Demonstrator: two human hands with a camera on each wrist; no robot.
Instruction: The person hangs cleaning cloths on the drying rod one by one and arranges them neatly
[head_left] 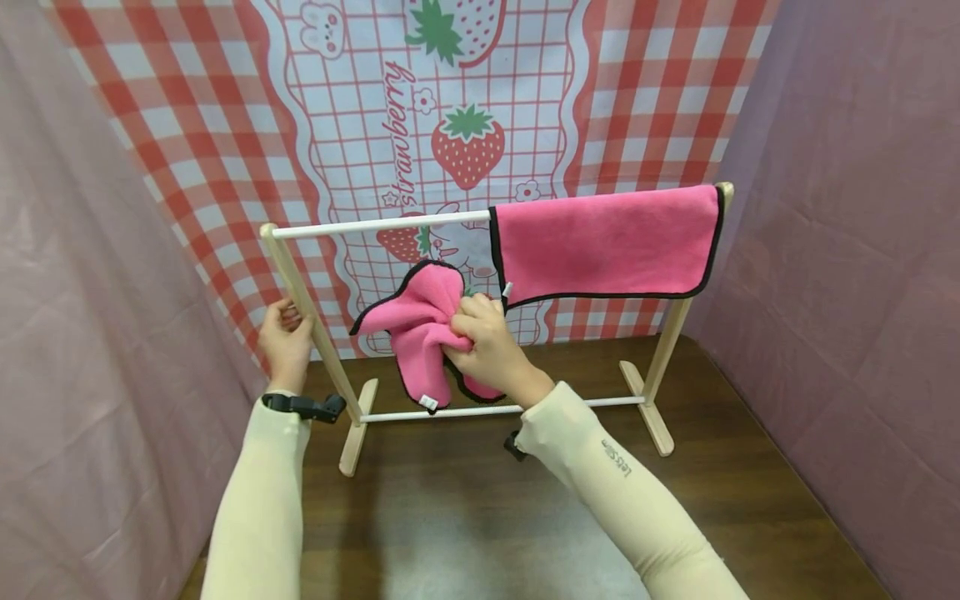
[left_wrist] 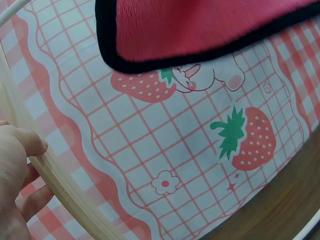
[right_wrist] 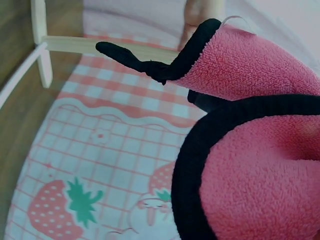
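Observation:
In the head view my right hand (head_left: pixel 489 340) grips a bunched pink towel (head_left: pixel 420 358) with black edging in front of a small wooden drying rack. Its loose corners fan out and a white tag hangs low. The same towel (right_wrist: pixel 260 190) fills much of the right wrist view, its fleecy side showing. My left hand (head_left: pixel 287 343) holds the rack's left post (head_left: pixel 318 333); in the left wrist view the thumb lies on the post (left_wrist: pixel 60 187) and other fingers reach behind it. A second pink towel (head_left: pixel 607 242) hangs folded over the right half of the top bar.
The rack's white top bar (head_left: pixel 382 224) is bare on its left half. A lower white bar (head_left: pixel 450 412) joins the two feet on the brown wooden table (head_left: pixel 480 508). Behind hangs a strawberry-print cloth (head_left: pixel 480 75), with pink curtains (head_left: pixel 825 250) at both sides.

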